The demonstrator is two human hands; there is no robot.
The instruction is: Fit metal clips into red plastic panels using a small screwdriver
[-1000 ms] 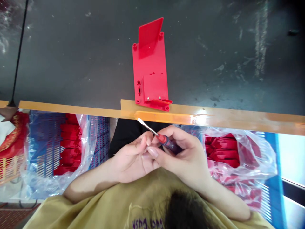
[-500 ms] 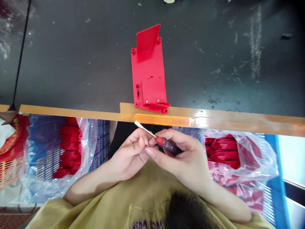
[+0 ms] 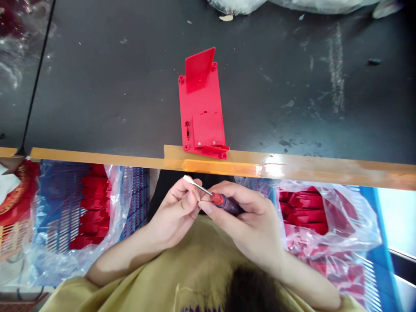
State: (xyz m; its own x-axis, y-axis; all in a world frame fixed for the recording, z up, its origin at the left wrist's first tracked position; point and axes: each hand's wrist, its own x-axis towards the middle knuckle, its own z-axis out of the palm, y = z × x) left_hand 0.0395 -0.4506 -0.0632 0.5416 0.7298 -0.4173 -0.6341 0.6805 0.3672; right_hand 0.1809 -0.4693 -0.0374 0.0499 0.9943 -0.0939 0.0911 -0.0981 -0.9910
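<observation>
My right hand [image 3: 255, 223] is closed round a small screwdriver [image 3: 226, 203] with a red and dark handle. Its flat metal tip points up and left, just below the table edge. My left hand [image 3: 171, 216] is curled with the fingertips pinched together against the shaft; whether something small sits between them is hidden. Both hands are held close in front of my yellow shirt, below the table. A red plastic panel [image 3: 201, 108] with a raised flap at its far end lies flat on the dark table [image 3: 97, 86], its near end at the edge right above my hands.
An orange taped strip [image 3: 292, 167] runs along the table's near edge. Below it, clear bags of red plastic parts sit at the right [image 3: 312, 212] and in a blue crate at the left [image 3: 87, 195]. A black cable [image 3: 35, 82] crosses the table's left side. A clear bag [image 3: 247, 5] lies at the far edge.
The view has tipped, so the table and red panel sit lower in the picture. My hands stay together; the screwdriver tip has dropped slightly and lies flatter across my left fingers.
</observation>
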